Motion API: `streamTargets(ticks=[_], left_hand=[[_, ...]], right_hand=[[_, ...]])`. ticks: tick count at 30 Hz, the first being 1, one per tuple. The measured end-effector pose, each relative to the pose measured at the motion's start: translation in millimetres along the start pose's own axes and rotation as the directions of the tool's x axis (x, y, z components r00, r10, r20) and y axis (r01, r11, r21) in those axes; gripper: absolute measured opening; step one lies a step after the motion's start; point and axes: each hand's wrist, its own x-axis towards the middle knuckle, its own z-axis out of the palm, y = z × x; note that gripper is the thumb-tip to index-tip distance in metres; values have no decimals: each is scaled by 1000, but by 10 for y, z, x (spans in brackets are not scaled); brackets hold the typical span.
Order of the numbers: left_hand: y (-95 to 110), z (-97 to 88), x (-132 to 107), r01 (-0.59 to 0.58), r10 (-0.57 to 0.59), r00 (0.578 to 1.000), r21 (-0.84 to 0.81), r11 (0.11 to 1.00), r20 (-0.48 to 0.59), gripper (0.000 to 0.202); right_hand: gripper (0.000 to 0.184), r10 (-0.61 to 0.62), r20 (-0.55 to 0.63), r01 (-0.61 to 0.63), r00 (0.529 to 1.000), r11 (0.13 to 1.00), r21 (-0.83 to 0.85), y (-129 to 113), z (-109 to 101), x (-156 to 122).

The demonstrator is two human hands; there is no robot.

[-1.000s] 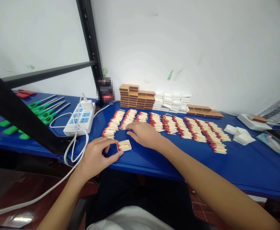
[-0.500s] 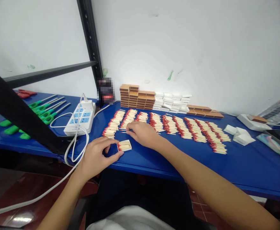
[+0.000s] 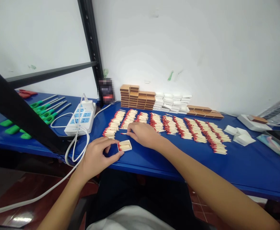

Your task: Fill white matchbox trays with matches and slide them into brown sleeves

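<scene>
A small white matchbox tray with red-headed matches in it lies near the table's front edge. My left hand grips its left end between thumb and forefinger. Just behind the tray, my right hand is closed in a pinch on matches, whose red heads stick out to the left; how many is hidden by my fingers. Rows of loose matches lie behind both hands, and another pile shows just beyond my right knuckles.
Brown matchbox sleeves and white trays are stacked against the wall. A power strip with looped white cable and green-handled tools lie left, past a black metal post. More white trays lie right.
My right hand has shifted very slightly toward me, with the pinched matches now standing out against the blue table. My left hand and the tray have barely moved.
</scene>
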Motion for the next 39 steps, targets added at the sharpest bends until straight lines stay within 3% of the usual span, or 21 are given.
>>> streamTargets(ticks=[5,11,26,39], left_hand=[[2,0,-3,-9,9,1000,6,1000,-1,26],[-9,4,-15,-12,12,1000,6,1000,8,26],[-34,18,-21,-16,16,1000,5,1000,5,26],[-42,1,-26,-44,44,999,-4,999,19,30]], right_hand=[[17,5,2,-5,1000,1000,23,-36,-125,-98],[12,-152,86,131,985,968,215,-113,-290,-273],[8,-184,146,137,972,950,280,-57,-233,-277],[10,-190,58,161,980,932,325,-154,-199,-248]])
